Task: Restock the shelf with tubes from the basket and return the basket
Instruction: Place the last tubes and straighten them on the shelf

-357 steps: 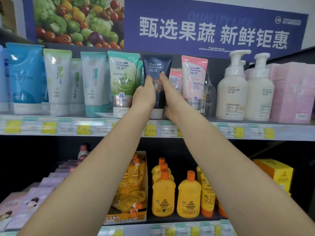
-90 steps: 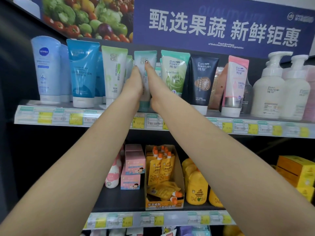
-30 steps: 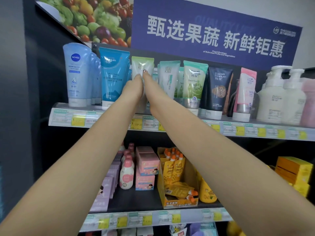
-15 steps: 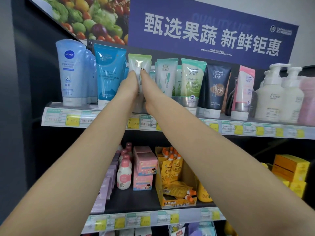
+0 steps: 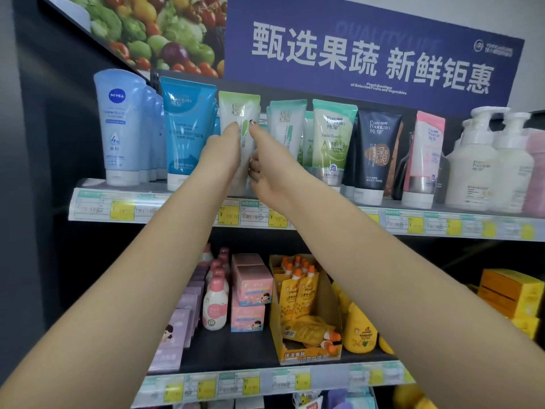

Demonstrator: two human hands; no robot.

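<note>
Now both hands, left [image 5: 219, 154] and right [image 5: 267, 172], pinch the white green-topped plastic tube [image 5: 239, 113] upright on the top shelf [image 5: 97, 199], just right of the blue tube [image 5: 187, 128], after straightening its right-hand neighbours; facing-up nears its end, basket unseen.

Light even and fairly bright, falling from above and in front; top shelf [image 5: 177, 202] well lit, no hard shadows. Lower shelf bay dimmer, deep shade under the top shelf and along the dark left panel [image 5: 38, 172]. Soft sheen on the tubes [image 5: 188, 128] and the pump bottles [image 5: 472, 160]. Price tags [image 5: 250, 214] smeared, print unreadable. Wide-angle bend: shelf lines bow and tilt at the edges. Forearms at bottom corners soft, slightly blurred.
</note>
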